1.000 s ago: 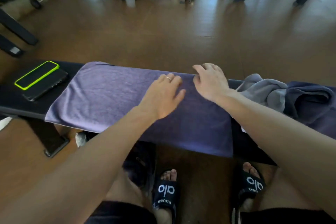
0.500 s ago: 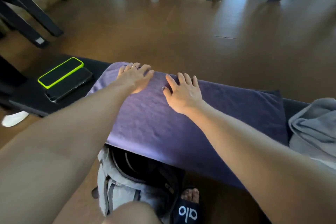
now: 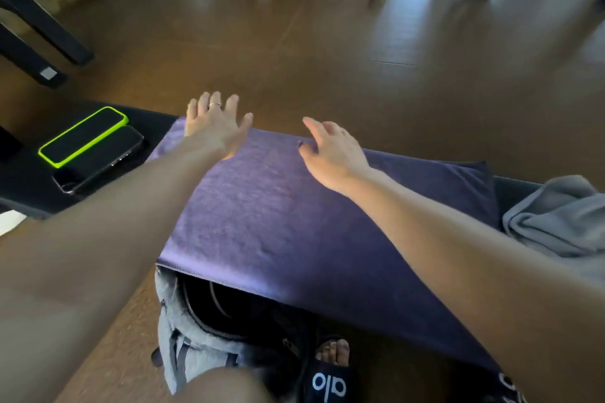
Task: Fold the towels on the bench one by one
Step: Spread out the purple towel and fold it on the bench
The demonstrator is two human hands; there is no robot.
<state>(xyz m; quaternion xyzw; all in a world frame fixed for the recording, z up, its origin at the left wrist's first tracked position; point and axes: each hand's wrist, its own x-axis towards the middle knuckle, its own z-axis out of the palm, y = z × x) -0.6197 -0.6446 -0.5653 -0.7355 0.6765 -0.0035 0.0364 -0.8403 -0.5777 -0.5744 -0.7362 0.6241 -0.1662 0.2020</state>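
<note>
Left hand (image 3: 214, 127) and right hand (image 3: 330, 154), fingers spread and holding nothing, are reaching over a purple towel (image 3: 294, 222).
The soft, napped rectangle is lying flat, draping the black bench (image 3: 26, 180).

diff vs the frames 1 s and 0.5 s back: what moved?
Both hands slid leftward along the purple towel, smoothing it. The left hand now reaches its far left corner, fingers spread; the right hand followed to the far edge. Nothing gripped or released. Towel spread as before, two phones and grey towel unmoved.
</note>
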